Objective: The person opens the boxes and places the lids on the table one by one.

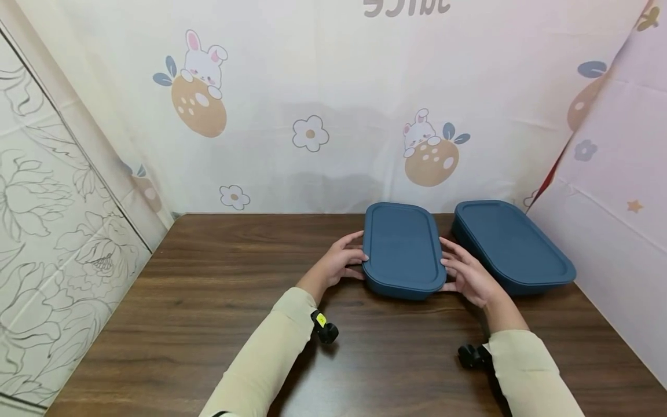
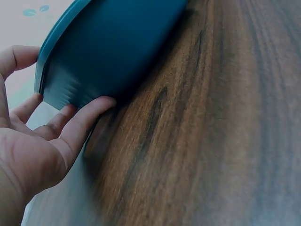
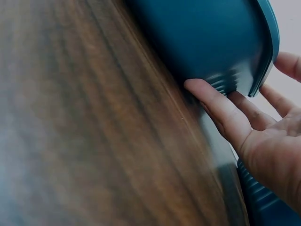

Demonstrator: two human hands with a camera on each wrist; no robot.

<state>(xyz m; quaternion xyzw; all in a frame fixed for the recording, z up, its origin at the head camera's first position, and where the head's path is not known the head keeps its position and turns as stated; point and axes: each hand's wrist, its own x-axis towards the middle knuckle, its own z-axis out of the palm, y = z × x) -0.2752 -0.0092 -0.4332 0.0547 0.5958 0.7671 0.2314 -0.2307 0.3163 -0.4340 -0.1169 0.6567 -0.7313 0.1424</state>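
A blue lidded storage box (image 1: pixel 403 246) is near the back of the table, its lid on and facing up. My left hand (image 1: pixel 337 262) grips its left side and my right hand (image 1: pixel 471 278) its right side. In the left wrist view, the left thumb (image 2: pixel 89 117) lies low along the ribbed wall while a finger reaches the lid's rim. The right thumb (image 3: pixel 214 101) rests low on the opposite wall in the right wrist view, with other fingers spread up to the rim. The box's underside is hidden.
A second, larger-looking blue lidded box (image 1: pixel 513 240) sits just right of the right hand, by the right wall curtain. The brown wooden table (image 1: pixel 208 313) ends at a printed curtain (image 1: pixel 260 75) behind. A flower-patterned panel (image 1: pixel 57 214) borders the left.
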